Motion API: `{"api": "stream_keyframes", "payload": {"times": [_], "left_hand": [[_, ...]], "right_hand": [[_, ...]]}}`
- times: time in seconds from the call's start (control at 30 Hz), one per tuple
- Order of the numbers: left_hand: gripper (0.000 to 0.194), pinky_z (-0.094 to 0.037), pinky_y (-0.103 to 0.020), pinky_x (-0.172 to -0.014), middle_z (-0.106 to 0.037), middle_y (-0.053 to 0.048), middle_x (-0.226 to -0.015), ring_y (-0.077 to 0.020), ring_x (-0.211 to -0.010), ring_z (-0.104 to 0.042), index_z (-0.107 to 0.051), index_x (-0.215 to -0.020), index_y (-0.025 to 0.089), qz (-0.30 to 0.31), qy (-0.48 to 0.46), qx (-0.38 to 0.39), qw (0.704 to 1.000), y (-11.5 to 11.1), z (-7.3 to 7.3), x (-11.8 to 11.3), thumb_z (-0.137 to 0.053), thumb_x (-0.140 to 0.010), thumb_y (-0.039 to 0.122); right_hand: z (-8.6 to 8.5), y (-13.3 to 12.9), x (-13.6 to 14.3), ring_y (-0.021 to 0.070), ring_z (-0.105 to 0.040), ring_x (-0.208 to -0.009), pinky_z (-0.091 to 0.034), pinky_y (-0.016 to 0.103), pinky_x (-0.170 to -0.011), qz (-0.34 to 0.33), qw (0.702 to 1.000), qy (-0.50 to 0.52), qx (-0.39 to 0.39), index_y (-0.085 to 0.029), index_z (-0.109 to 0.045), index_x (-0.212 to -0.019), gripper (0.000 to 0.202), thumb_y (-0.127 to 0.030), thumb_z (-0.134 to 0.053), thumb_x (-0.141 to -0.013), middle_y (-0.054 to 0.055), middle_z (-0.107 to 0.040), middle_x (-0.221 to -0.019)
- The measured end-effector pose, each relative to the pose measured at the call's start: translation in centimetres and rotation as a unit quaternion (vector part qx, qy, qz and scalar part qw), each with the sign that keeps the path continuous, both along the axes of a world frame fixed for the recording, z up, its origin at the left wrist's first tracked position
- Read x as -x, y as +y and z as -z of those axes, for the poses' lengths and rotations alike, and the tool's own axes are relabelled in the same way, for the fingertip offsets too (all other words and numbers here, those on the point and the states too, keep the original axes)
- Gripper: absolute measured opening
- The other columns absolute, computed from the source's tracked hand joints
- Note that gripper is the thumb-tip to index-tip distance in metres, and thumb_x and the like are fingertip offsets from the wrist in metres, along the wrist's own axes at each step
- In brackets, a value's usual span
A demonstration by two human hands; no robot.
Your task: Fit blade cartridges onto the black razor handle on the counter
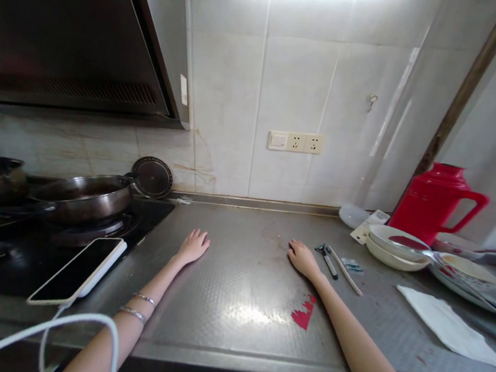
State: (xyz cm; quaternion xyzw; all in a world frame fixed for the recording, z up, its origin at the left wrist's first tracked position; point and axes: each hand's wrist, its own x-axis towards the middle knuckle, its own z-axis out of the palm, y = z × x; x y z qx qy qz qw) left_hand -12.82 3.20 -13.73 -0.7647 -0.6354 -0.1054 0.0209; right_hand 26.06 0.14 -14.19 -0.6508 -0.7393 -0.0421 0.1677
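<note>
Tool [328,261] just beside right hand [304,260]

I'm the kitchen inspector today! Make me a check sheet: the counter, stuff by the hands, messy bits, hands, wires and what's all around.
Surface: metal counter, shiny, with faint smudges near the right fingertips.
Things by the hands: small dark tool and pale strip beside the right hand; jagged red scrap nearer the front edge.
Clutter: bowls, red jug and white sheet on the right.
Hands: left and right lie flat, apart, nothing seen in either.
Cables: white cable loops at lower left, by the phone.
Surroundings: pan on the stove; sockets on the wall.
</note>
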Motion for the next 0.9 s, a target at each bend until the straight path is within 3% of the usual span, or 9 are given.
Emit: {"api": "stream_keyframes", "payload": {"times": [0.33,0.5,0.67,0.77,0.9], "left_hand": [[0.051,-0.025,-0.039,-0.104,-0.037,-0.016,-0.139,-0.0277,-0.131,-0.028,-0.044,-0.13,0.013,0.001,-0.01,0.0,1.0,-0.2,-0.2,0.0,-0.029,-0.088,0.039],[0.052,-0.026,-0.04,-0.104,-0.038,-0.016,-0.139,-0.0281,-0.131,-0.028,-0.044,-0.13,0.013,0.002,-0.011,0.001,1.0,-0.1,-0.2,0.0,-0.03,-0.088,0.04],[0.052,-0.026,-0.04,-0.103,-0.037,-0.017,-0.138,-0.0292,-0.13,-0.029,-0.044,-0.129,0.012,0.002,-0.012,0.001,1.0,-0.1,-0.3,-0.1,-0.03,-0.087,0.039],[0.051,-0.026,-0.04,-0.103,-0.038,-0.016,-0.138,-0.0284,-0.13,-0.029,-0.045,-0.129,0.013,0.002,-0.014,-0.002,1.0,-0.1,-0.3,-0.1,-0.03,-0.087,0.039],[0.051,-0.026,-0.04,-0.103,-0.038,-0.014,-0.138,-0.0275,-0.13,-0.029,-0.045,-0.128,0.014,-0.001,-0.013,-0.004,1.0,0.1,-0.2,0.0,-0.03,-0.087,0.039]], "right_hand": [[-0.3,-0.3,0.2,0.023,-0.047,-0.118,-0.03,0.033,-0.102,-0.014,0.998,0.054,-0.011,-0.008,-0.063,-0.108,0.036,-0.015,-0.043,-0.079,0.018,-0.054,-0.124],[-3.8,-0.4,-2.3,0.021,-0.048,-0.117,-0.036,0.03,-0.098,0.005,0.993,0.116,-0.039,-0.011,-0.061,-0.113,0.039,-0.015,-0.048,-0.075,0.014,-0.055,-0.124],[-7.4,-2.3,-7.2,0.0179,-0.066,-0.072,-0.051,0.024,-0.064,0.089,0.979,0.182,-0.002,-0.01,-0.065,-0.102,0.033,-0.016,-0.051,-0.072,0.01,-0.07,-0.084],[-7.4,-4.1,-9.1,0.0158,-0.063,-0.053,-0.047,0.019,-0.044,0.137,0.968,0.204,0.052,-0.006,-0.066,-0.093,0.029,-0.016,-0.055,-0.068,0.01,-0.069,-0.067],[-5.9,-5.6,-9.6,0.0161,-0.062,-0.05,-0.043,0.018,-0.039,0.176,0.958,0.207,0.097,-0.005,-0.066,-0.089,0.027,-0.017,-0.059,-0.065,0.01,-0.067,-0.061]]}}
